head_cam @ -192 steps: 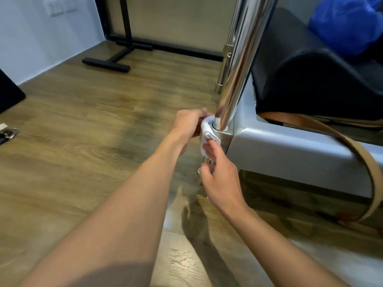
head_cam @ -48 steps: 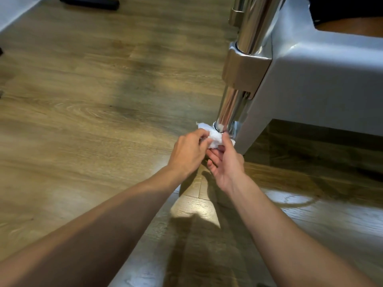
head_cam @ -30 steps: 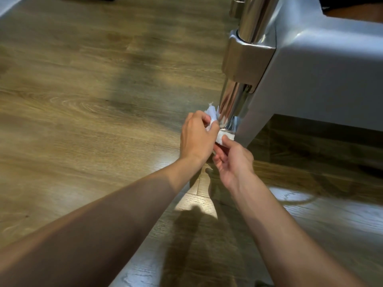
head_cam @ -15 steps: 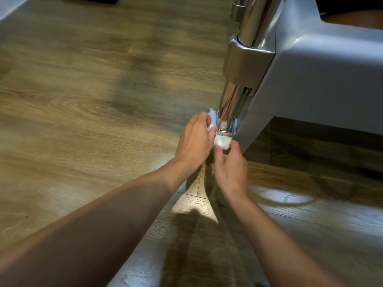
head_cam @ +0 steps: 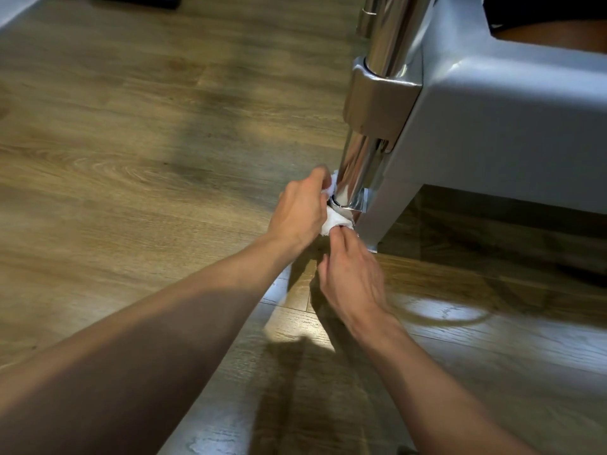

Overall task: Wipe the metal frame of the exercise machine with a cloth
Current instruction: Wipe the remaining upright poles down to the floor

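Note:
A shiny chrome pole (head_cam: 356, 169) of the exercise machine runs down through a metal bracket (head_cam: 377, 100) to the floor. A small white cloth (head_cam: 335, 221) is wrapped round the pole's foot. My left hand (head_cam: 300, 210) grips the cloth on the pole's left side, fingers curled round it. My right hand (head_cam: 351, 274) sits just below, pinching the cloth's lower end with fingertips. Most of the cloth is hidden by the hands.
The grey machine body (head_cam: 509, 139) fills the right, with a leg (head_cam: 384, 211) beside the pole. Wooden plank floor (head_cam: 131, 159) spreads left and below. A dark stand foot (head_cam: 138, 0) lies at the top left.
Since six seconds ago both hands slid with the cloth down from the bracket to the pole's foot. In the last second they have shifted only slightly round the base.

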### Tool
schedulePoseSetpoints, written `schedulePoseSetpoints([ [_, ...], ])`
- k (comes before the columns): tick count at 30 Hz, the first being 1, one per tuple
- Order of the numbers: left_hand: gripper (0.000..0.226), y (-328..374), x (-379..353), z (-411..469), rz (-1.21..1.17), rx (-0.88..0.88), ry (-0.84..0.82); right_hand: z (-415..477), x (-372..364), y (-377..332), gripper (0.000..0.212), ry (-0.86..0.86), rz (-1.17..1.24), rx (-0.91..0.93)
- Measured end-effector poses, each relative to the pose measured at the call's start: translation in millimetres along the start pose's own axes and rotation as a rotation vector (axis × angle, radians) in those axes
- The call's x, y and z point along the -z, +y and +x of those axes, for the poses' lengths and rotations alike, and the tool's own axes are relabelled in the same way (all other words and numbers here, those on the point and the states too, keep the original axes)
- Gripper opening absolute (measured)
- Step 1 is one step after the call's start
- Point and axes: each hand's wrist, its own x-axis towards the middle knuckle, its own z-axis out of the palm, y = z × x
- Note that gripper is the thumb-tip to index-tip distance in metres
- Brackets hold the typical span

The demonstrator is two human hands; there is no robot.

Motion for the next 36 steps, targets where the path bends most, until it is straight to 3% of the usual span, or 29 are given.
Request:
schedulePoseSetpoints([
  [4,0.018,-4.1,-2.2,-4.1,-0.028,0.002,-0.010,0.4,-1.8,-1.3,0.039,0.007,-0.056,-0.002],
  [9,0.039,4.3,6.0,14.8,-0.034,0.016,-0.106,-2.6,-0.7,-5.0,0.055,0.034,-0.037,-0.007],
  [11,0.037,8.1,6.8,17.0,-0.063,0.017,-0.124,-2.9,-0.9,-5.1,0.059,0.023,-0.025,-0.015],
  [15,0.043,7.2,1.8,21.1,-0.094,0.125,-0.292,-2.4,-1.7,-7.8,0.065,-0.039,-0.010,-0.020],
  [18,0.054,8.7,0.4,14.4,-0.064,0.094,-0.214,-1.2,-0.1,-10.4,0.065,-0.027,0.019,-0.036],
  [21,0.050,6.6,-5.9,0.6,-0.005,0.008,-0.104,-3.4,-3.1,-9.8,0.060,0.000,0.042,-0.065],
  [27,0.043,2.7,-7.6,0.0,0.072,-0.054,-0.115,-4.2,0.3,-10.0,0.059,0.021,0.107,-0.071],
  [30,0.049,-6.4,-8.3,-4.0,0.049,-0.003,-0.120,-4.2,3.9,-9.5,0.061,0.022,0.133,-0.064],
  [33,0.033,-14.9,-11.8,1.7,0.094,0.114,-0.248,-5.3,3.5,-8.0,0.066,-0.015,0.235,-0.083],
  [36,0.025,-7.1,-9.5,-0.4,0.015,0.190,-0.229,-5.5,2.8,-3.9,0.061,0.021,0.447,-0.129],
])
